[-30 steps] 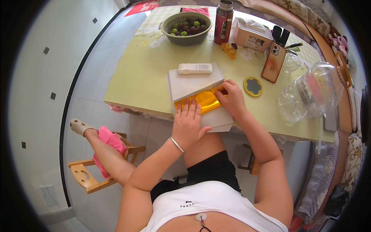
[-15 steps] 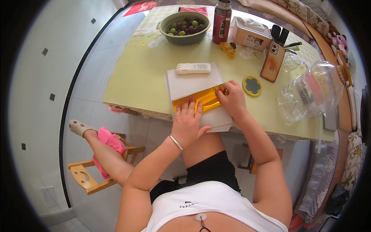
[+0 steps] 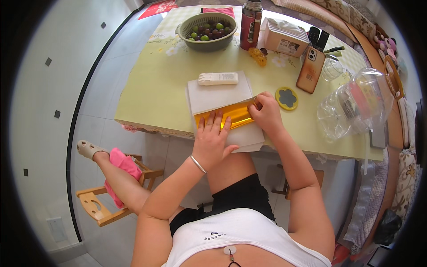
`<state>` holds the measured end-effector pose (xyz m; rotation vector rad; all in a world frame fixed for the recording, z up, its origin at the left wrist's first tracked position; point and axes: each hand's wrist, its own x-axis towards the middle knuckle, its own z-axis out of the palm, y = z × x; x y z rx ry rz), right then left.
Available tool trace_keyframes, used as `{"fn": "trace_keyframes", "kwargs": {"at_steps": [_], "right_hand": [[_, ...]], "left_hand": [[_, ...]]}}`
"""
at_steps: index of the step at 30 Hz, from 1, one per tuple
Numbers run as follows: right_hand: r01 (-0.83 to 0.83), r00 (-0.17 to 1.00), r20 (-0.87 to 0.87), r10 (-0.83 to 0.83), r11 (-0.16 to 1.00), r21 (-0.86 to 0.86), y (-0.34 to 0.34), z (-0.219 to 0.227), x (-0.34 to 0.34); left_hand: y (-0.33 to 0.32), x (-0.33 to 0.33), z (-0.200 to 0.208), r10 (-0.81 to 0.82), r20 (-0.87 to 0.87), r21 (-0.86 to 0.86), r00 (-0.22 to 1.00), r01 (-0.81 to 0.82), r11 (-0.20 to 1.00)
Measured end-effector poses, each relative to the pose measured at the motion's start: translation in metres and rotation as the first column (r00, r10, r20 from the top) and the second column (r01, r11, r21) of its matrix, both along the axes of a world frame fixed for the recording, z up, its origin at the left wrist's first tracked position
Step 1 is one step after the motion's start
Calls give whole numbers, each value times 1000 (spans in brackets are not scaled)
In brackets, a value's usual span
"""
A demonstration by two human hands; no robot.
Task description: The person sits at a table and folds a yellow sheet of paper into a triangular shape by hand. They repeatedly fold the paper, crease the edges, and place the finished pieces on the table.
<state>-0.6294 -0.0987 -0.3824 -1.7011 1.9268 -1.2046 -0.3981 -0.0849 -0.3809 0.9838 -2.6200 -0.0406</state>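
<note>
the light is bright and soft, palest toward the far edge of the table (image 3: pixel 151 98), where its surface looks washed out. sharp glare streaks the gold foil (image 3: pixel 243 116) by the near edge, and highlights dot the clear bottle (image 3: pixel 344 113) toward the right edge. floor (image 3: pixel 175 153) under the near edge is shaded. fisheye distortion bows the edges; all 4 picture corners go black.

A grey-green plastic colander (image 3: pixel 207 45) of green and dark round fruit (image 3: pixel 208 33) stands beside a cylindrical red flask (image 3: pixel 251 27); a yellow-rimmed round disc (image 3: pixel 286 98) lies near a bronze rectangular phone (image 3: pixel 310 71).
</note>
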Motion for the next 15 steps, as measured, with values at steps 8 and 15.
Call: {"fn": "trace_keyframes", "kwargs": {"at_steps": [8, 15], "right_hand": [[19, 999, -39, -23, 994, -105, -4, -13, -2], [42, 998, -36, -45, 995, -96, -3, -17, -3]], "left_hand": [[1, -1, -2, -5, -3, -16, 1000, 5, 1000], [2, -2, -7, 2, 14, -16, 1000, -2, 1000]]}}
